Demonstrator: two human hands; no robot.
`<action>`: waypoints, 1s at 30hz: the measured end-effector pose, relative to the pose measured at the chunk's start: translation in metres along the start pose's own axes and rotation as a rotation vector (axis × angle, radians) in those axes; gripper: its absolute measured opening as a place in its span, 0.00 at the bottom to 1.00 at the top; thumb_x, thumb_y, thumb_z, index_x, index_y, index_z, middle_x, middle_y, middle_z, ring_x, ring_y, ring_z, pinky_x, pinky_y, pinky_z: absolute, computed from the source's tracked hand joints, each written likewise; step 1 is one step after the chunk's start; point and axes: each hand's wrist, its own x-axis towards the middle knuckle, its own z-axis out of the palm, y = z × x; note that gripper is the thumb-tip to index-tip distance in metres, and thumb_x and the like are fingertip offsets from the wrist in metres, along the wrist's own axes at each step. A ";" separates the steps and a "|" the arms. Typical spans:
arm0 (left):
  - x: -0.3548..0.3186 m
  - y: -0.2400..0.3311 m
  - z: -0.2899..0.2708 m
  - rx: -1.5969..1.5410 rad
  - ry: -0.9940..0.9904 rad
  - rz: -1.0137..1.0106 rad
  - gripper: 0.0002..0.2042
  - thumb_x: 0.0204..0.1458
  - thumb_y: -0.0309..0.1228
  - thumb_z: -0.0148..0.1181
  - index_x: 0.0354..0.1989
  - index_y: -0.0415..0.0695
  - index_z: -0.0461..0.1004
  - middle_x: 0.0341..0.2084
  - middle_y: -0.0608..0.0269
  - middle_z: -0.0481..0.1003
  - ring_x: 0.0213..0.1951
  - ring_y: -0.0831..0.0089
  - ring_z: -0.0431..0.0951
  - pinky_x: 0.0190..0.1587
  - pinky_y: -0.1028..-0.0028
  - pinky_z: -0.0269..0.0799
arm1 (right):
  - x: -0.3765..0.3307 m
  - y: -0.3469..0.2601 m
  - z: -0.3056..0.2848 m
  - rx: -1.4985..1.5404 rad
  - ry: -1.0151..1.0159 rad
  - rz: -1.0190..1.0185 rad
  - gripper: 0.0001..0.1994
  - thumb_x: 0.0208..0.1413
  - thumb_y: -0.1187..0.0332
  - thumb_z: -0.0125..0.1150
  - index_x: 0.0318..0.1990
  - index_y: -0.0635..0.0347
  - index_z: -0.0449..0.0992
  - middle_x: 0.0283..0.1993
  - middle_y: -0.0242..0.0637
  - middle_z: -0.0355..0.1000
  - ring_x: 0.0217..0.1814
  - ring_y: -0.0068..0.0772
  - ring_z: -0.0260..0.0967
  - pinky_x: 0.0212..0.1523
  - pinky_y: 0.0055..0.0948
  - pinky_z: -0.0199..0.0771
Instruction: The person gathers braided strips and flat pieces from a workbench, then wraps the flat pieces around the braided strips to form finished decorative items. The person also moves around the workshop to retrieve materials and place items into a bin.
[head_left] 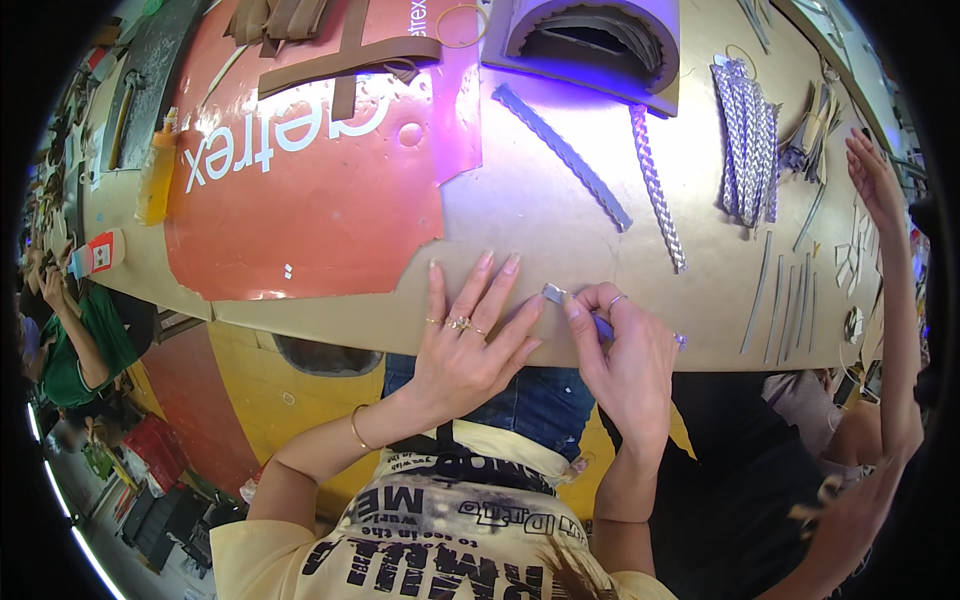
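Observation:
My left hand [470, 345] lies palm down near the table's front edge, fingers spread and holding nothing. Its index fingertip is beside the pale end of a small shiny silver-purple strip [604, 328]. The thumb and fingers of my right hand [632, 365] are pinched on that strip, and most of it is hidden by the hand. Farther off on the table lie a flat grey-blue strip with wavy edges [565, 158] and a braided silver-purple strap [657, 190].
A red sheet [310, 215] covers the table's left part, with brown straps [350, 70] on it. A curved press-like block [590, 45] stands at the back. Right are bundled braided straps [748, 145], thin grey strips [790, 305] and another person's arm [895, 300]. A yellow bottle [157, 175] lies left.

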 end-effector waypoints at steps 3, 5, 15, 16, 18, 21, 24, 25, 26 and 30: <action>0.001 0.001 0.000 -0.001 0.013 0.000 0.20 0.51 0.37 0.64 0.53 0.51 0.75 0.62 0.48 0.63 0.65 0.50 0.60 0.67 0.42 0.38 | 0.000 0.000 0.001 0.007 0.016 -0.010 0.09 0.58 0.63 0.59 0.30 0.57 0.76 0.16 0.39 0.70 0.17 0.43 0.68 0.21 0.39 0.62; 0.001 0.001 0.000 -0.016 0.017 -0.008 0.20 0.51 0.37 0.64 0.54 0.51 0.75 0.62 0.47 0.62 0.65 0.50 0.60 0.68 0.42 0.38 | -0.001 0.001 0.001 -0.007 0.013 -0.009 0.09 0.58 0.63 0.59 0.30 0.57 0.76 0.17 0.39 0.70 0.17 0.44 0.68 0.21 0.39 0.62; 0.015 0.011 -0.014 0.024 -0.060 -0.042 0.22 0.49 0.37 0.64 0.54 0.51 0.74 0.64 0.46 0.59 0.66 0.51 0.57 0.68 0.44 0.36 | -0.002 0.008 0.007 -0.048 0.060 -0.080 0.11 0.59 0.61 0.57 0.32 0.57 0.76 0.19 0.41 0.71 0.21 0.46 0.71 0.24 0.40 0.67; 0.022 0.015 -0.021 0.040 -0.031 -0.030 0.18 0.51 0.40 0.62 0.50 0.50 0.76 0.63 0.49 0.61 0.64 0.54 0.61 0.66 0.41 0.40 | -0.004 0.008 0.008 -0.047 0.052 -0.062 0.11 0.59 0.60 0.55 0.32 0.57 0.76 0.21 0.43 0.72 0.23 0.48 0.72 0.26 0.43 0.68; 0.048 0.017 -0.037 -0.100 -0.019 0.039 0.18 0.51 0.40 0.62 0.50 0.49 0.76 0.62 0.49 0.62 0.63 0.54 0.63 0.66 0.43 0.43 | -0.005 0.010 0.007 -0.065 0.073 -0.067 0.11 0.59 0.60 0.54 0.32 0.56 0.76 0.23 0.44 0.74 0.25 0.51 0.73 0.28 0.46 0.70; 0.105 0.029 -0.054 -0.597 -0.123 0.075 0.17 0.56 0.40 0.56 0.51 0.45 0.74 0.60 0.47 0.65 0.61 0.55 0.66 0.64 0.53 0.54 | -0.007 0.011 0.006 -0.097 0.116 -0.139 0.11 0.58 0.59 0.55 0.32 0.57 0.76 0.24 0.46 0.74 0.25 0.52 0.73 0.28 0.46 0.71; 0.204 0.053 -0.025 -1.672 -0.552 -0.275 0.26 0.64 0.49 0.39 0.56 0.40 0.68 0.55 0.52 0.69 0.57 0.63 0.69 0.58 0.63 0.64 | -0.007 0.010 0.007 -0.037 0.125 -0.156 0.12 0.58 0.60 0.55 0.31 0.58 0.76 0.24 0.46 0.74 0.25 0.51 0.73 0.27 0.47 0.71; 0.239 0.064 -0.015 -1.825 -0.709 -0.386 0.31 0.64 0.54 0.33 0.60 0.39 0.63 0.52 0.52 0.69 0.52 0.63 0.70 0.56 0.61 0.66 | -0.006 0.010 0.008 -0.040 0.136 -0.158 0.12 0.58 0.60 0.55 0.31 0.58 0.76 0.24 0.46 0.74 0.25 0.51 0.73 0.27 0.47 0.71; 0.265 0.074 -0.006 -1.868 -0.727 -0.496 0.32 0.63 0.56 0.33 0.62 0.39 0.59 0.54 0.48 0.66 0.53 0.60 0.69 0.57 0.59 0.64 | -0.006 0.011 0.009 -0.037 0.142 -0.156 0.11 0.58 0.61 0.55 0.30 0.58 0.76 0.23 0.46 0.74 0.25 0.51 0.73 0.27 0.47 0.71; 0.306 0.108 0.037 -1.788 -0.544 -0.759 0.38 0.60 0.62 0.32 0.63 0.39 0.56 0.59 0.45 0.60 0.59 0.52 0.63 0.60 0.51 0.60 | -0.007 0.014 0.012 -0.057 0.170 -0.184 0.11 0.57 0.61 0.56 0.30 0.58 0.77 0.23 0.45 0.74 0.25 0.51 0.73 0.27 0.46 0.71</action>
